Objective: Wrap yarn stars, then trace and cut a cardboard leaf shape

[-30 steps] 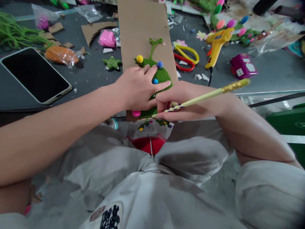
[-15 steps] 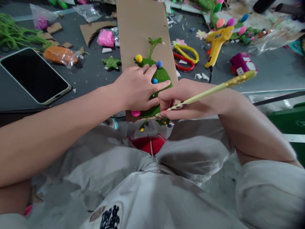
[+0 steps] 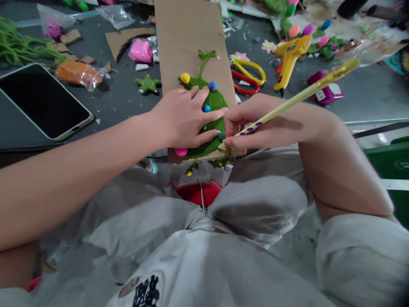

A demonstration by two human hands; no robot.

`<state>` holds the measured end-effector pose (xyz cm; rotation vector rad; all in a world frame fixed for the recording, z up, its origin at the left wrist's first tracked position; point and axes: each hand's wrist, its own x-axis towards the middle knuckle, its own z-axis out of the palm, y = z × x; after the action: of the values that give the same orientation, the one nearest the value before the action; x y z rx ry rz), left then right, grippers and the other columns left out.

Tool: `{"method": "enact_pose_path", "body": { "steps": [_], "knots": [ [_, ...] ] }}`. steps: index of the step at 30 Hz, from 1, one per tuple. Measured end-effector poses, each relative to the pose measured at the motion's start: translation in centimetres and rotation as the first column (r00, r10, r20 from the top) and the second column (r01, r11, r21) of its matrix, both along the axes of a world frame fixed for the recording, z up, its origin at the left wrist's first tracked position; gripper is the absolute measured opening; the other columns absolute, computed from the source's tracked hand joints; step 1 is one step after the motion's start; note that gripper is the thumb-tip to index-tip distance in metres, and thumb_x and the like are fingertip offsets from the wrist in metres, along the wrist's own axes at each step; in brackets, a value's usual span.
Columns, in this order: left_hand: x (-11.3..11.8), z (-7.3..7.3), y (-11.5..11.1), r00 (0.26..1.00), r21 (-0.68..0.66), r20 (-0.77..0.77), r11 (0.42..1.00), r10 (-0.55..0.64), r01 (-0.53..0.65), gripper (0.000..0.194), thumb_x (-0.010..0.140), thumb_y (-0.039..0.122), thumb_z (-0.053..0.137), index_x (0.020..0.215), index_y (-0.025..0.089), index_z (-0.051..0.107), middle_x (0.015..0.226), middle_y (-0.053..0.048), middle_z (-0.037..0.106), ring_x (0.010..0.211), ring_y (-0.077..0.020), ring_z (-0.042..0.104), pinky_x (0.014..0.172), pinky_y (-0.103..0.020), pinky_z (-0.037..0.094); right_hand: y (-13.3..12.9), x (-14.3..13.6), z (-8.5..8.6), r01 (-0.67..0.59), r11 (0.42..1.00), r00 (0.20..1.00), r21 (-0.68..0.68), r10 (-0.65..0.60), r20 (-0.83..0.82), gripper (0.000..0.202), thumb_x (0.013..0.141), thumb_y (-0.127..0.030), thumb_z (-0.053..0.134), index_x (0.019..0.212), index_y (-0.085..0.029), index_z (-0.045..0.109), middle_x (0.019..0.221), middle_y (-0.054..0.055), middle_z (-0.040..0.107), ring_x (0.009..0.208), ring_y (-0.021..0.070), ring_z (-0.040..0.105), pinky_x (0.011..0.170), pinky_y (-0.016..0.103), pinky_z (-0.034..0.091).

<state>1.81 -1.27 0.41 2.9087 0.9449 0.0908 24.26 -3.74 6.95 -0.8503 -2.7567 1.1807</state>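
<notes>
My left hand (image 3: pixel 182 115) lies spread over a green Christmas-tree-like craft shape (image 3: pixel 217 100), fingers apart, pressing it against a cardboard sheet (image 3: pixel 188 34). Coloured balls sit on the green shape, among them a yellow ball (image 3: pixel 185 78), a blue ball (image 3: pixel 212 86) and a pink ball (image 3: pixel 181 152). In my right hand (image 3: pixel 255 123) is a pale yellow pencil (image 3: pixel 287 101), its tip at the lower right edge of the green shape. A dark green ball (image 3: pixel 221 136) shows between my two hands. Much of the shape is hidden under my left hand.
Scissors (image 3: pixel 247 79) with red and yellow handles and a yellow glue gun (image 3: pixel 291 57) lie right of the cardboard. Leftward are a phone (image 3: pixel 44 100), a green star (image 3: pixel 148 84), an orange packet (image 3: pixel 78 74) and green yarn (image 3: pixel 22 44). A purple box (image 3: pixel 327 89) stands at right.
My right hand has moved with the pencil right and slightly up along the shape's edge, uncovering the dark green ball. My left hand stays in place.
</notes>
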Motion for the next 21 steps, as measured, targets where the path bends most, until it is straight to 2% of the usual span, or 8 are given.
{"method": "enact_pose_path", "body": {
  "steps": [5,10,15,21],
  "knots": [
    [0.0,0.4,0.0,0.998,-0.006,-0.057,1.0,0.013,-0.014,0.064,0.099,0.061,0.031,0.15,0.028,0.053,0.162,-0.014,0.037,0.143,-0.0472,0.041,0.108,-0.061,0.039,-0.3,-0.5,0.6,-0.005,0.998,1.0,0.07,0.005,-0.005,0.002,0.088,-0.012,0.064,0.09,-0.013,0.065,0.073,-0.001,0.064,0.06,0.0082,0.052,0.055,0.022,0.036],
    [0.3,1.2,0.1,0.991,-0.011,-0.128,1.0,0.025,-0.027,0.064,0.098,0.063,0.034,0.15,0.03,0.052,0.163,-0.016,0.035,0.139,-0.0479,0.047,0.105,-0.061,0.042,-0.2,-0.6,0.6,0.068,0.997,0.998,-0.027,-0.068,0.003,0.004,0.088,-0.011,0.064,0.086,-0.015,0.065,0.069,-0.001,0.066,0.059,0.0098,0.055,0.054,0.022,0.038],
    [0.5,1.6,0.0,0.984,-0.017,-0.177,1.0,0.016,-0.019,0.067,0.098,0.062,0.038,0.153,0.026,0.049,0.164,-0.021,0.032,0.138,-0.0533,0.045,0.103,-0.065,0.042,-0.1,-0.4,0.4,0.071,0.997,0.997,-0.029,-0.071,0.002,0.004,0.089,-0.014,0.065,0.086,-0.016,0.065,0.072,-0.001,0.067,0.061,0.0096,0.056,0.056,0.022,0.038],
    [0.2,1.2,0.0,0.993,-0.018,-0.112,0.999,0.034,-0.037,0.063,0.097,0.063,0.039,0.151,0.032,0.051,0.165,-0.01,0.035,0.142,-0.0466,0.044,0.109,-0.058,0.04,-0.3,-0.6,-0.2,0.034,0.999,0.999,0.034,-0.033,-0.028,0.005,0.092,-0.018,0.064,0.088,-0.015,0.066,0.072,-0.002,0.065,0.061,0.0087,0.051,0.056,0.023,0.034]
  ]
}}
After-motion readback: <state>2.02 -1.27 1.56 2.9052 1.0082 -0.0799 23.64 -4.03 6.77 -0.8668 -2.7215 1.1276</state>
